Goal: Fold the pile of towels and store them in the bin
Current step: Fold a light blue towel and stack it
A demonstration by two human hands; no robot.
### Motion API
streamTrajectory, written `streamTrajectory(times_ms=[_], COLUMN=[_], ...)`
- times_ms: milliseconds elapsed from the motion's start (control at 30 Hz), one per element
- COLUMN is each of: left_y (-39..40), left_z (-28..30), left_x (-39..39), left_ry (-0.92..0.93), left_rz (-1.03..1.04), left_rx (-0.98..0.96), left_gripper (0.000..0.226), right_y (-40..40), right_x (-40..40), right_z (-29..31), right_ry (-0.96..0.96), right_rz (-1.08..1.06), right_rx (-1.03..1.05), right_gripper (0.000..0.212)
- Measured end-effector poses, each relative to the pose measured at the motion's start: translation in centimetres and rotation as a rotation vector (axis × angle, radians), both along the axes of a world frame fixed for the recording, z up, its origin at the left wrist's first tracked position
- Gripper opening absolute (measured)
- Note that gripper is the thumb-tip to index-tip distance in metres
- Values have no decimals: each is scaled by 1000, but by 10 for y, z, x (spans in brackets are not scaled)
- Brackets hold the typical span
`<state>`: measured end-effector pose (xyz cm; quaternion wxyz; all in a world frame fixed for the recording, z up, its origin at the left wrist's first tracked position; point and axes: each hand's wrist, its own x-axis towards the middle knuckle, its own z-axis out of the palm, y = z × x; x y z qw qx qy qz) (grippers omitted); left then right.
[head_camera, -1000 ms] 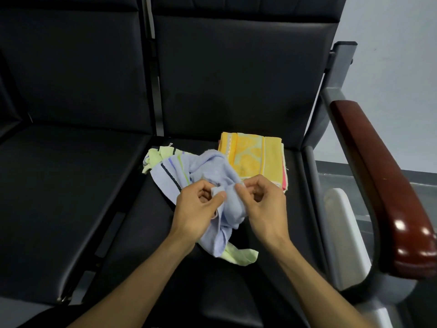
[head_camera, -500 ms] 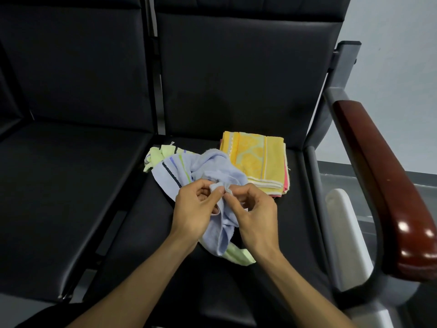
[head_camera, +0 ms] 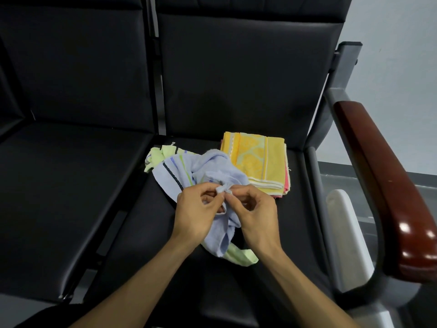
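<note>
Left hand (head_camera: 198, 209): I am pinching a corner of the blue towel (head_camera: 212, 176) between thumb and fingers.
Right hand (head_camera: 254, 213): I am pinching the same corner, fingertips touching the left hand's.
Blue towel: crumpled, lying on the seat (head_camera: 272, 245), spreading beyond and below the grip.
Green towel (head_camera: 159, 155): lying under the blue one, showing far-left of the grip and just below it.
Folded stack (head_camera: 256, 163): yellow towel on top, sitting just beyond-right of the grip.
Armrest (head_camera: 387, 185): standing well right of the grip.
</note>
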<state>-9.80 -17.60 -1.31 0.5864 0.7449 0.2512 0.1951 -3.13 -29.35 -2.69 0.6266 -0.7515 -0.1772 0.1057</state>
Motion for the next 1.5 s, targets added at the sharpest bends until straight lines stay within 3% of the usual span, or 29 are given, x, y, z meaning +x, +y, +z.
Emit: streamTrajectory(times_ms=[567,900,1100,1267,1500], left_y=[6,-9,-8,1,5], left_z=[0,18,14,8,0], left_x=[-1,-24,-41,-50,-52], left_ry=[-2,-54,-23,-17,-1], left_rz=[-48,-61,29,14,15], left_rx=[4,141,223,281,301], left_gripper=[7,20,13,11,11], right_y=[-2,-14,-24,-19,11], right_x=[2,-19,-33,-9,4], right_z=[1,26,21,17,13], right_ry=[-115,-107,-114,-288,-483], right_rz=[46,98,116,113,448], right_rx=[-6,98,11,-206,-453], right_gripper=[10,24,23,30,29])
